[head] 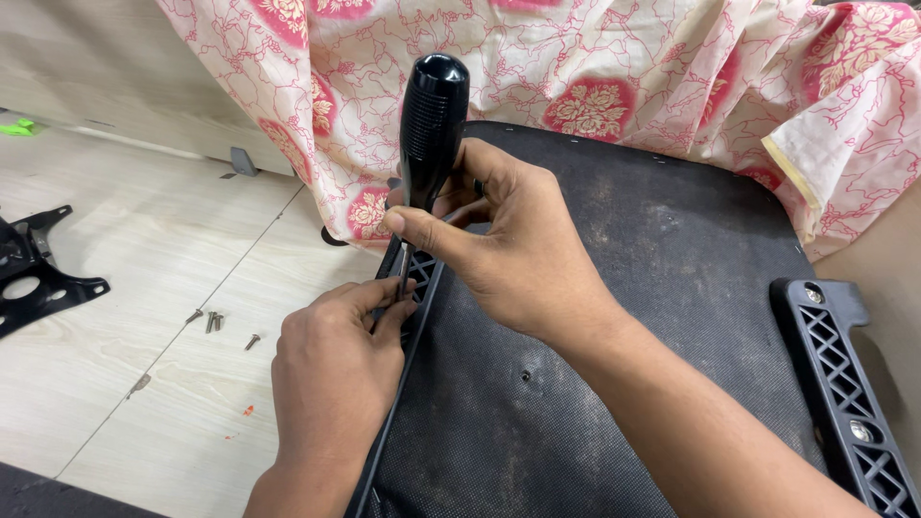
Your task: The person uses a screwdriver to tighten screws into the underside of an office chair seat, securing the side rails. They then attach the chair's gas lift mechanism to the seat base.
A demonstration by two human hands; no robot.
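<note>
A black-handled screwdriver (432,125) stands nearly upright over the left edge of a black chair seat base (614,384), its ribbed handle rising well above the hands and its thin shaft dropping into a black lattice bracket (414,283) that runs along that edge. The right hand (504,249) is closed around the lower part of the handle, thumb pressed across the front and fingers curled behind it — a firm clamp on the tool. The left hand (336,369) sits just below, fingers drawn together and pinched at the foot of the shaft where it meets the bracket; whether they grip the shaft itself or something small at its tip cannot be told, since the fingertips hide that spot. The seat base lies flat with its rough, dusty underside up, a small screw hole (525,375) showing near its middle. On the far right side of the seat base a second lattice bracket (844,384) lies along the edge, with metal screw heads set in it. Behind the seat base hangs a pink and cream floral cloth (595,67), draping down to touch its back edge. To the left of the seat base is a pale wood-pattern floor (125,269), and on it, well apart from the hands, lie a few loose screws (216,321) — beyond them, at the frame's left edge, a black metal plate (34,273).
</note>
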